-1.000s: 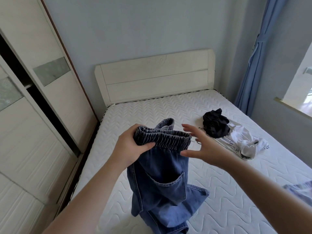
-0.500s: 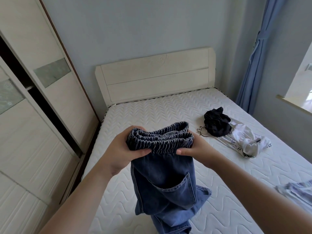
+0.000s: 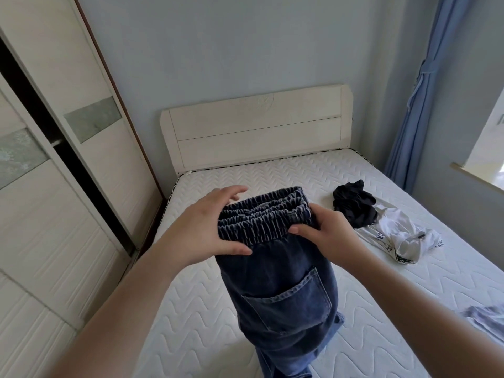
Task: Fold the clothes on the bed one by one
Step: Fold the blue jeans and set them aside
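Holding jeans (image 3: 275,282) waistband – left hand (image 3: 201,230), right hand (image 3: 324,236) fingers gripping | writing unreadable

You are standing in a home bedroom, facing a bed (image 3: 313,181) with a pale headboard (image 3: 256,126), a sliding-door wardrobe (image 3: 68,148) running along your left, a blue curtain (image 3: 414,99) hanging by the window (image 3: 488,148) on your right.
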The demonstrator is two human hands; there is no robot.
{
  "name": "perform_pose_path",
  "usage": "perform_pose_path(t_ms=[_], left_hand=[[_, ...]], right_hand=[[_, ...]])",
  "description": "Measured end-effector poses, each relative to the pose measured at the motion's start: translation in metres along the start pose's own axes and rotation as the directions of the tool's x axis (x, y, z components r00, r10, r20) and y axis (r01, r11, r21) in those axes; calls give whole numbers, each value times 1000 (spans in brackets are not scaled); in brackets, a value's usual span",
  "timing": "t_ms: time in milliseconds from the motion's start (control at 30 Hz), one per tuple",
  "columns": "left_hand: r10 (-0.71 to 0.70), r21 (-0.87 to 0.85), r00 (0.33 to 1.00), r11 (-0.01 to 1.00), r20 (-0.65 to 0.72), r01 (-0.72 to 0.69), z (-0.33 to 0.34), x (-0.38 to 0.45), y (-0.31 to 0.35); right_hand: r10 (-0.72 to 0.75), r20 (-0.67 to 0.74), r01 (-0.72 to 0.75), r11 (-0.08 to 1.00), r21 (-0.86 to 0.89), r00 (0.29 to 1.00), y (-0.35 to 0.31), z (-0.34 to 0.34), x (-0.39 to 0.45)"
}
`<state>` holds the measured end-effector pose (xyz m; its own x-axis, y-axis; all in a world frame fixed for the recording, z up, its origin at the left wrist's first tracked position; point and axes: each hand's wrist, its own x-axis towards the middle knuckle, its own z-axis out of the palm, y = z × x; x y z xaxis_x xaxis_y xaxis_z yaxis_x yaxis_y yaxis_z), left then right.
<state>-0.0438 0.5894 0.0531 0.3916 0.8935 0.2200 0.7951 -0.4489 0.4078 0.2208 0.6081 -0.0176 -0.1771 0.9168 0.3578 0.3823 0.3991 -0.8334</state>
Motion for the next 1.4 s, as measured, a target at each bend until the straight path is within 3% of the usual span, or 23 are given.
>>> perform_pose_path(t_ms=[167,267,433,500,633,800,967,1233,1400], left_hand=[[-31,236,969,971,245,-29,-4,33,35],[-57,199,952,980,300,-4,-4,47,41],[43,146,969,986,244,-80,7,48,41],[65,149,975,984,213,-98,7,47,39],[84,140,983,984,162,-107,-13,48,35],[82,55,995,995,52,-85,-57,42,32],[65,37,998,997,-21,-64,-86,35,23],[-35,-116,985,993,-167,16,-105,28,-19],[-54,-244,962,970,-266,-13,-113,25,-21]], right_hand=[[-27,74,31,998,-49,997,-19,1,0],[-24,74,30,997,-77,997,-22,-1,-2],[27,17,-27,1000,5,999,-8,-1,-9],[85,62,-89,994,61,994,11,0,-18],[244,265,-225,969,-100,933,58,14,-42],[381,245,-341,921,-190,892,98,30,-48],[352,113,-301,897,-322,929,109,35,-41],[195,-114,-223,908,-354,974,70,-31,-14],[105,-298,-194,939,-285,949,30,-74,-6]])
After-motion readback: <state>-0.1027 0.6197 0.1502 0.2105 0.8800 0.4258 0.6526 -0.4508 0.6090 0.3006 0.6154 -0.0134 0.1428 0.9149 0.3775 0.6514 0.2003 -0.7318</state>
